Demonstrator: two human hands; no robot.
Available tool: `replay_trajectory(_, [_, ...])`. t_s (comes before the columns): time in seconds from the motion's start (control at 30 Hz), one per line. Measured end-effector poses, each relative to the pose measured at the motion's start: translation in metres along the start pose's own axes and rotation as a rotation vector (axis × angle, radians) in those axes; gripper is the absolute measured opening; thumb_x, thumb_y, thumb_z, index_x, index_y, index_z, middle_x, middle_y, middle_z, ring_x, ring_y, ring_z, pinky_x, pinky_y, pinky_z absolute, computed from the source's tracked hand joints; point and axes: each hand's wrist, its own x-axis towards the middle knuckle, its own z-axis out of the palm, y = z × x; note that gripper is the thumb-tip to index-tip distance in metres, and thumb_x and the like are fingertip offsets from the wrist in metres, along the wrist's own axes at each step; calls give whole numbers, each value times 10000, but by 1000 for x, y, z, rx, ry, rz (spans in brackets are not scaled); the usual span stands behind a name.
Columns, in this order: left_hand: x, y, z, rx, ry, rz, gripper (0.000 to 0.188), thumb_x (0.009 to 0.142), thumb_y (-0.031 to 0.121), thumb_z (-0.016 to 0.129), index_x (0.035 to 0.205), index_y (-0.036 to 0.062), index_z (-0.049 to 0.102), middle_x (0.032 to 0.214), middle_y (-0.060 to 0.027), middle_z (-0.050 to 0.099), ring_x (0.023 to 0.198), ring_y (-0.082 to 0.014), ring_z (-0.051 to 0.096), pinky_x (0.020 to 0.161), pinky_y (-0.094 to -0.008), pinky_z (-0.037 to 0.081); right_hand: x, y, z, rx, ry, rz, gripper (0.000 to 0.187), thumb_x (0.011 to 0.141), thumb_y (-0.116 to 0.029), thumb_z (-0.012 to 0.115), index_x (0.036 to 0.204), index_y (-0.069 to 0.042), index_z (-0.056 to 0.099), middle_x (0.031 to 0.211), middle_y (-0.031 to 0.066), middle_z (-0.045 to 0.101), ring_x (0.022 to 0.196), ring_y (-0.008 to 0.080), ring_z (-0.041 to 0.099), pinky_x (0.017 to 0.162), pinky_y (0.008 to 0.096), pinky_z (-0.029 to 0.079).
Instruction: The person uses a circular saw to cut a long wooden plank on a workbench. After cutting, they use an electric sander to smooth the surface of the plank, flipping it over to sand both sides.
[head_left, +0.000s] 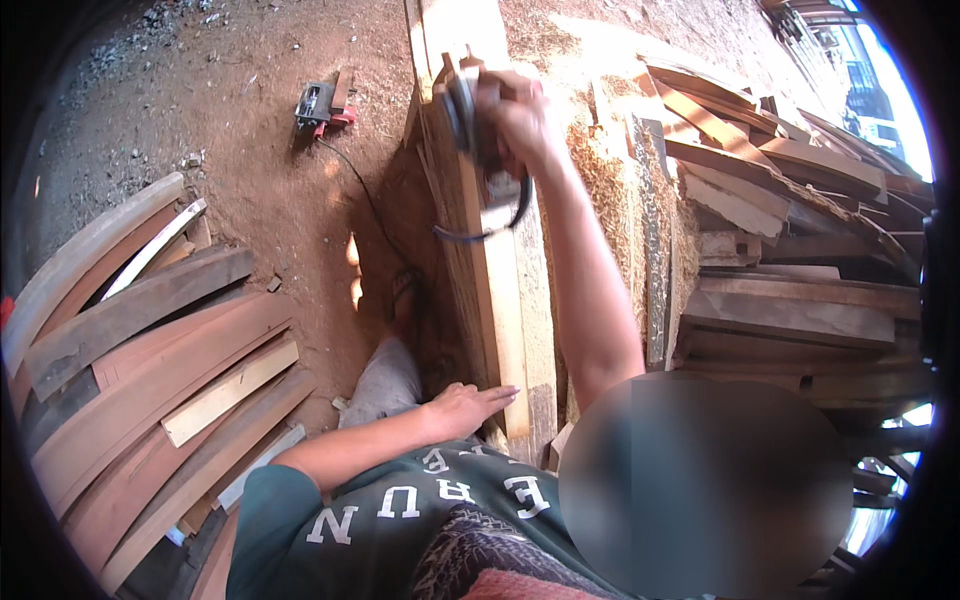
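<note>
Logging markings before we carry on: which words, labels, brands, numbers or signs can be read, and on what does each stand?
Dark green cloth shirt: white capital letters, partly lost in folds; their wording isn't copied out here.
Dark handheld power tool in the right hand: blurred, nothing legible.
Red and grey power tool on brown dirt: too small to read.

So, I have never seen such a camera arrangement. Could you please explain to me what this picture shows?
There is no robot here: a person uses two bare hands. The camera sits on that person's head and looks down; its fisheye lens bends straight edges near the rim. The right hand grips a dark handheld tool, motion-blurred, toward the far part of a long pale timber. The left hand lays its fingers on the near part. On the ground at left is a red and metal tool with a cable. Planks lie on both sides.
</note>
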Motion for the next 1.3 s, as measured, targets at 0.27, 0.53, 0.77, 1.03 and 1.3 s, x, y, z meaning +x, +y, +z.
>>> replay_trajectory(0.27, [-20, 46, 19, -167, -258, 66, 561, 948, 203, 658, 1469, 7, 589, 1427, -244, 653, 1181, -420, 689, 1027, -546, 542, -389, 56, 8, 126, 85, 239, 289, 850, -20, 725, 1137, 7, 702, 1058, 124, 763, 1005, 216, 732, 879, 378, 590])
replay_trajectory(0.53, [-44, 76, 16, -315, -293, 86, 457, 1018, 269, 642, 1390, 4, 628, 1316, -264, 694, 1288, -438, 633, 1104, -540, 495, -520, 68, 8, 127, 124, 426, 341, 872, -37, 731, 1208, 17, 710, 1017, 137, 783, 966, 193, 752, 876, 362, 592])
replay_trajectory(0.77, [-11, 53, 45, -199, -191, 118, 555, 932, 151, 649, 1460, -9, 589, 1529, -233, 572, 1311, -426, 628, 1108, -526, 508, -306, 40, -5, -1, 113, 185, 277, 890, -53, 693, 1159, -21, 753, 985, 139, 780, 955, 257, 757, 865, 389, 589])
replay_trajectory(1.03, [-3, 12, 16, -35, 29, 6, 810, 892, 11, 609, 1666, 92, 386, 1767, -65, 322, 1015, -358, 674, 956, -499, 558, -8, -12, -9, -55, -68, -18, 376, 1007, -191, 556, 1325, -145, 752, 973, 190, 787, 836, 231, 758, 690, 381, 600])
replay_trajectory(1.3, [4, 4, 10, -40, -87, -14, 837, 901, -50, 547, 1690, 161, 367, 1787, 14, 293, 1016, -313, 667, 949, -472, 546, 150, 9, -4, 5, 45, -216, 255, 949, -276, 673, 811, -68, 725, 614, 77, 651, 494, 173, 614, 466, 340, 486])
